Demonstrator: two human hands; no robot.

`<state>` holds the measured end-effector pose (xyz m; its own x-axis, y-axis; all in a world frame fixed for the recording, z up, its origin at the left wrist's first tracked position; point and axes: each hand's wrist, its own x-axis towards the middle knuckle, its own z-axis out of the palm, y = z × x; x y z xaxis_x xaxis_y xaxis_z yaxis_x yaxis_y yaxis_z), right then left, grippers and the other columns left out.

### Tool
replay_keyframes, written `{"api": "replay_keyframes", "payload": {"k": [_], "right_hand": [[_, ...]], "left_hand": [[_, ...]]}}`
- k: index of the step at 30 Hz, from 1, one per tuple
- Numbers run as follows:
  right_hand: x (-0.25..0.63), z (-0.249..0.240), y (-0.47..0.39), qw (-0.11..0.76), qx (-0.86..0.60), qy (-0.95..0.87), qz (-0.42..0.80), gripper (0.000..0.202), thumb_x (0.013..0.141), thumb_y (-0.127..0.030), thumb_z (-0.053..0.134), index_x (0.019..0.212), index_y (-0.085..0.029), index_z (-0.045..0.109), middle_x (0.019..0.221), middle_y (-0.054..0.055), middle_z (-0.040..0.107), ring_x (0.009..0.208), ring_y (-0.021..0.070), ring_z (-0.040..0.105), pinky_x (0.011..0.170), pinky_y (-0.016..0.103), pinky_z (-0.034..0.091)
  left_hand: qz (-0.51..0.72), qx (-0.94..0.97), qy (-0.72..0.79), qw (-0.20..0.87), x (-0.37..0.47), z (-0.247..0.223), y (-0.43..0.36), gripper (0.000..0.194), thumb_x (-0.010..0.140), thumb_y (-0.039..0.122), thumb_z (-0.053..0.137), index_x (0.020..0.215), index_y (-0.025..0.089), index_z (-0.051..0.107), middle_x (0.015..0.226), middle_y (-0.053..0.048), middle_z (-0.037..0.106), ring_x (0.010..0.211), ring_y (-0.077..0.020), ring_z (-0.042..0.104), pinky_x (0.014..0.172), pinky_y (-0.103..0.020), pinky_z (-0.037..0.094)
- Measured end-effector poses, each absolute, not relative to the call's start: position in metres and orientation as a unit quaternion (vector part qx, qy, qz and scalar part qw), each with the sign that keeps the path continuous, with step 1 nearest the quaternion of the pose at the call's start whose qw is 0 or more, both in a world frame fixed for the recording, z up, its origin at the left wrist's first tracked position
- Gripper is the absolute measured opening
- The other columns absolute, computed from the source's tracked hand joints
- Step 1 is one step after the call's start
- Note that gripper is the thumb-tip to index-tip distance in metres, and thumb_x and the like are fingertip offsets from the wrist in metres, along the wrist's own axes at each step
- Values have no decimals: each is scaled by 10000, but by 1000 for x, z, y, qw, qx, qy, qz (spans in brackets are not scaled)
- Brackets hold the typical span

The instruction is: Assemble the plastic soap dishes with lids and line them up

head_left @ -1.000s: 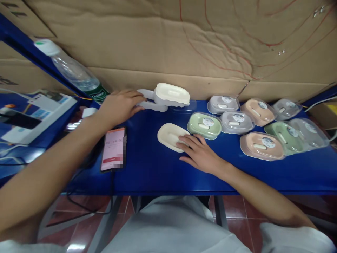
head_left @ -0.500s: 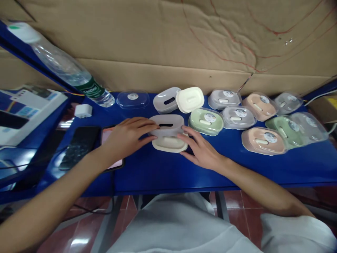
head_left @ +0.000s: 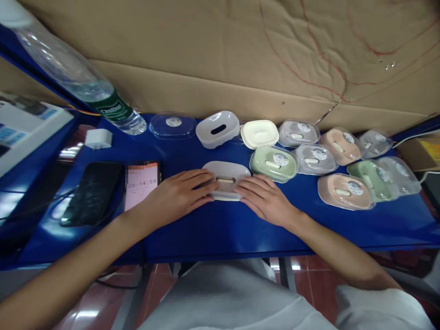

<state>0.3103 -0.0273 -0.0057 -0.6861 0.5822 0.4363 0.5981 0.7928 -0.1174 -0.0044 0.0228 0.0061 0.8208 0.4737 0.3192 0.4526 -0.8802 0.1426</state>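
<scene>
A pale grey oval shell (head_left: 227,168) sits over a cream base on the blue table, and the cream ridge shows through its slot. My left hand (head_left: 185,190) grips the shell's left end, fingers on top and thumb at the near edge. At the right end, my right hand (head_left: 263,197) holds it with bent fingers. Behind are another grey slotted shell (head_left: 218,130) and a cream oval piece (head_left: 260,134). A green box under a clear cover (head_left: 274,162) lies just beyond my right hand.
Several covered grey, peach (head_left: 344,191) and green boxes stand at the right. A clear lid (head_left: 172,126) and a water bottle (head_left: 113,107) are at the back left. Two phones (head_left: 92,192) and a white charger (head_left: 98,138) lie left. Cardboard (head_left: 206,55) stands behind.
The grey shell has come down over the cream base, which had stuck out in front of it. Both hands now press closer around its ends. The camera view has shifted slightly.
</scene>
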Motion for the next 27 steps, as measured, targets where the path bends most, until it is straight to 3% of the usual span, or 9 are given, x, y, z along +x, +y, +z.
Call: {"api": "replay_keyframes", "payload": {"k": [6,13,15,17,19,21,23,27], "right_hand": [[309,-9,-29,234,-295,-925,-39,298,1099,-143,593,1355,-175,741,1339,79,788,1300,239,696,1127,413,517],[308,-12,-28,220,-300,-928,28,337,1124,-248,575,1424,-154,699,1416,126,744,1355,248,668,1130,421,531],[309,-13,-28,214,-300,-929,37,354,1127,-255,566,1439,-138,686,1442,140,726,1382,257,648,1148,431,520],[310,-13,-29,209,-299,-930,41,362,1133,-263,553,1448,-135,680,1457,147,716,1402,259,631,1162,436,509],[311,-13,-30,204,-301,-931,44,370,1137,-271,547,1462,-146,674,1465,149,711,1410,258,624,1167,438,506],[312,-13,-30,196,-304,-931,49,379,1136,-275,551,1478,-159,667,1465,149,710,1403,261,626,1159,442,508],[313,-13,-31,188,-304,-933,50,384,1135,-278,555,1484,-162,663,1462,151,712,1391,263,629,1152,446,509],[315,-16,-33,183,-299,-936,39,395,1140,-280,545,1496,-141,644,1483,153,696,1409,266,608,1160,449,492]], "left_hand": [[171,955,243,-23,-7,-2,7,321,1075,197,617,1373,246,728,1405,-112,753,1326,-277,720,1125,-426,615],[172,946,272,35,-8,19,43,342,1146,319,472,1327,228,747,1345,-86,779,1208,-250,756,1073,-411,619],[155,916,370,4,-18,28,80,408,1143,355,473,1465,203,671,1449,-122,722,1346,-304,682,1164,-486,554],[106,887,449,-10,-33,31,119,535,1128,384,508,1600,133,534,1666,-199,522,1510,-389,533,1255,-608,436],[69,862,502,13,-46,28,150,627,1097,436,571,1613,87,497,1719,-230,435,1523,-432,491,1239,-683,411],[47,865,500,22,-54,22,166,638,1089,502,561,1557,69,552,1639,-224,540,1431,-407,587,1186,-628,487],[38,873,486,17,-55,18,166,606,1122,517,458,1584,135,541,1632,-173,563,1394,-369,633,1149,-553,532],[42,869,493,-5,-48,26,139,585,1166,468,301,1642,176,478,1660,-145,540,1457,-368,596,1196,-546,495]]}}
